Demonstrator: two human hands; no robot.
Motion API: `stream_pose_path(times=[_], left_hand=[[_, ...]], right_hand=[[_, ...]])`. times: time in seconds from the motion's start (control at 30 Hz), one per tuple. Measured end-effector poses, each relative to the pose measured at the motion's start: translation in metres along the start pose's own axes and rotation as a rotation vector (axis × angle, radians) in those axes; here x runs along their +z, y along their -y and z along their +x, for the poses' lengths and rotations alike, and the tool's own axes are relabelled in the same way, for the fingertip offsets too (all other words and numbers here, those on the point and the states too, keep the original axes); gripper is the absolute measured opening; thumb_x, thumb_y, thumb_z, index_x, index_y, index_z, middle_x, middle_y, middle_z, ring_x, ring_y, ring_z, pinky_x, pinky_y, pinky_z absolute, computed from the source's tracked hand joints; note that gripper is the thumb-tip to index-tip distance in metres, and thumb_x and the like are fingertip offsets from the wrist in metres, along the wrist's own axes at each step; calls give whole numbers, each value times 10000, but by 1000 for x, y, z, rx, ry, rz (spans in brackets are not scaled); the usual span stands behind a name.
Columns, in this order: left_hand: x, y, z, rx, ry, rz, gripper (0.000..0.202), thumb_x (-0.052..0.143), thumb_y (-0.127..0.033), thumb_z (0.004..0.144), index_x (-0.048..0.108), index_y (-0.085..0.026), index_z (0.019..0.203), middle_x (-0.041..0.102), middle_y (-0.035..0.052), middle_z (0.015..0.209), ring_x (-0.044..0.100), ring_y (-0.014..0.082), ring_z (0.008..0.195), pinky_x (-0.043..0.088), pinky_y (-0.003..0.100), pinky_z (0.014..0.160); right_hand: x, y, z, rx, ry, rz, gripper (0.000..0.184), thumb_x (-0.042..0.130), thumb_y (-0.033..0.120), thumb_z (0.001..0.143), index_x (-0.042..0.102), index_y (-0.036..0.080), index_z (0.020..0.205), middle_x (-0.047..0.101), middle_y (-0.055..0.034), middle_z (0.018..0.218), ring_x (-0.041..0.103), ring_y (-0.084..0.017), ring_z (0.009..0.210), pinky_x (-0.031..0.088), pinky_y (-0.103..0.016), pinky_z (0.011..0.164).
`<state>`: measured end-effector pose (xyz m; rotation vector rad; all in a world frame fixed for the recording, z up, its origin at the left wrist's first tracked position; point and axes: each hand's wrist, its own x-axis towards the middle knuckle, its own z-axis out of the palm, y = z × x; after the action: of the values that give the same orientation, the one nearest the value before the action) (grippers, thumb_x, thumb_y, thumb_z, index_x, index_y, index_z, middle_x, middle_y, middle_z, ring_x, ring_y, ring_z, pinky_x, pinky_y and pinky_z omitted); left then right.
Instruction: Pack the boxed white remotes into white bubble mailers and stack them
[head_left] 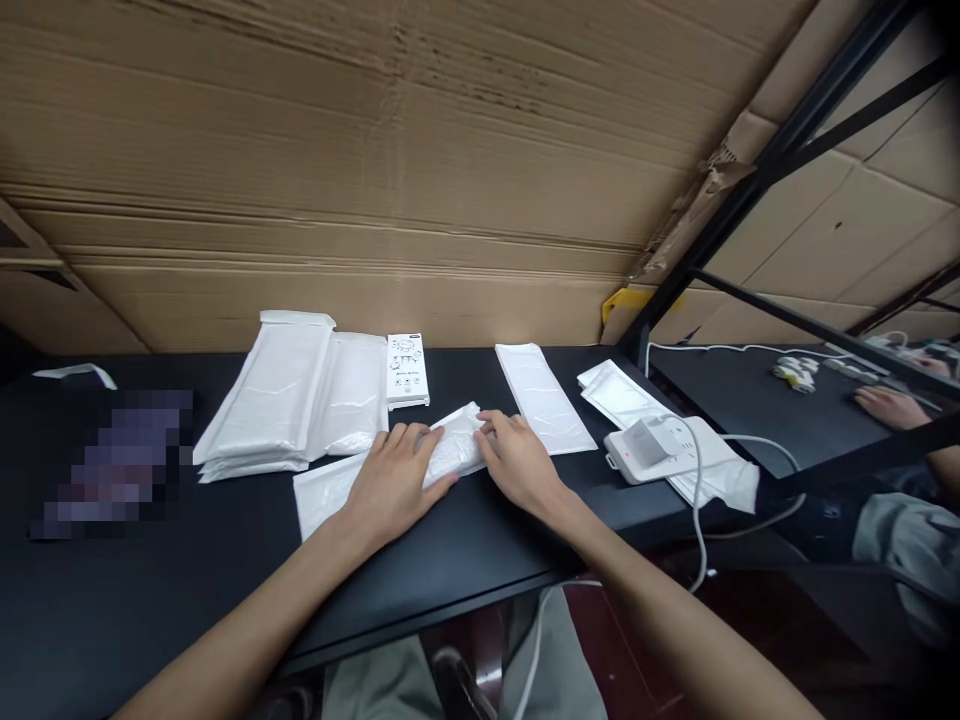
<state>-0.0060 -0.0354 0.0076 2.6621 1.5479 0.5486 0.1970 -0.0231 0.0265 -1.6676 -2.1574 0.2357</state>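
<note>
A white padded envelope (455, 447) lies slantwise on the black table in front of me, its surface wrinkled and bulging near the middle. My left hand (397, 475) is laid over it, fingers on the far side and thumb along the near edge, holding it against the table. At the envelope's right end, my right hand (517, 455) has its thumb and bent fingers closed on the edge. Part of the envelope is hidden under both hands. Just behind it stands a small white printed box (406, 370).
Stacked white padded envelopes (262, 390) lie at the left, another envelope (544, 400) right of centre. A white power strip (649, 450) with cables rests on more envelopes (622, 392). Cardboard (375, 180) walls the back; a black frame (709, 250) separates another person's hand (891, 405).
</note>
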Motion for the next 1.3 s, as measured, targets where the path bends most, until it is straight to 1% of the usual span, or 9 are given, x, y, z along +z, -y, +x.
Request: stream_pose_path(times=[0.3, 0.4, 0.5, 0.63, 0.83, 0.97, 1.07, 1.2, 1.3], left_hand=[[1, 1, 0, 12, -23, -3, 463, 508, -451, 920, 516, -190, 1302, 596, 119, 1192, 550, 288, 1056, 431, 444, 883], [0, 1, 0, 17, -19, 3, 470, 514, -450, 917, 508, -184, 1305, 594, 116, 1194, 552, 287, 1052, 435, 443, 875], [-2, 0, -1, 21, -11, 2, 473, 521, -440, 917, 500, -177, 1310, 590, 114, 1195, 553, 285, 1057, 437, 439, 881], [-5, -1, -2, 26, 10, -14, 458, 525, -423, 919, 495, -188, 1312, 591, 111, 1185, 551, 283, 1060, 445, 434, 875], [-5, -4, 0, 19, 13, -37, 436, 548, -407, 905, 505, -216, 1294, 605, 102, 1140, 558, 280, 1021, 445, 433, 857], [-5, -3, 1, 8, -1, -49, 485, 537, -431, 904, 467, -203, 1326, 604, 104, 1158, 561, 284, 1029, 450, 446, 865], [-9, -3, 0, -2, 4, -55, 531, 557, -427, 883, 440, -183, 1340, 582, 118, 1232, 551, 298, 1086, 447, 453, 899], [-13, -3, -1, -39, 39, -26, 513, 564, -384, 857, 456, -157, 1304, 569, 131, 1227, 558, 306, 1078, 459, 444, 895], [-19, -4, -1, -70, 60, -50, 491, 555, -395, 861, 461, -180, 1292, 555, 113, 1220, 569, 293, 1070, 480, 420, 876]], right_hand=[[5, 7, 5, 21, 26, 126, 300, 451, 314, 949, 550, 181, 1199, 690, -67, 973, 607, -214, 987, 467, -315, 858], [5, 9, 6, 33, 76, 270, 307, 500, 340, 917, 549, 200, 1186, 672, -45, 957, 625, -186, 883, 475, -296, 798], [4, 8, 9, 54, 143, 403, 311, 553, 360, 874, 560, 227, 1154, 639, 5, 839, 600, -156, 735, 462, -275, 703], [4, 6, 15, 63, 223, 519, 260, 589, 353, 825, 596, 223, 1050, 591, 29, 751, 553, -142, 673, 431, -253, 629], [5, 5, 28, -63, 388, 663, 73, 578, 249, 771, 581, 208, 831, 560, 42, 738, 487, -110, 639, 396, -221, 591], [4, -2, 37, -108, 450, 687, 65, 556, 237, 782, 565, 214, 842, 514, 61, 699, 439, -95, 598, 362, -207, 558], [0, -10, 46, -129, 365, 576, 119, 548, 249, 797, 589, 220, 905, 516, 67, 689, 442, -97, 590, 362, -217, 571], [-9, -24, 58, -133, 159, 468, 222, 571, 293, 819, 586, 219, 1027, 606, 46, 754, 538, -120, 646, 418, -247, 646], [-15, -42, 64, -84, -52, 442, 250, 544, 317, 866, 562, 212, 1092, 676, 3, 863, 624, -147, 787, 458, -273, 767]])
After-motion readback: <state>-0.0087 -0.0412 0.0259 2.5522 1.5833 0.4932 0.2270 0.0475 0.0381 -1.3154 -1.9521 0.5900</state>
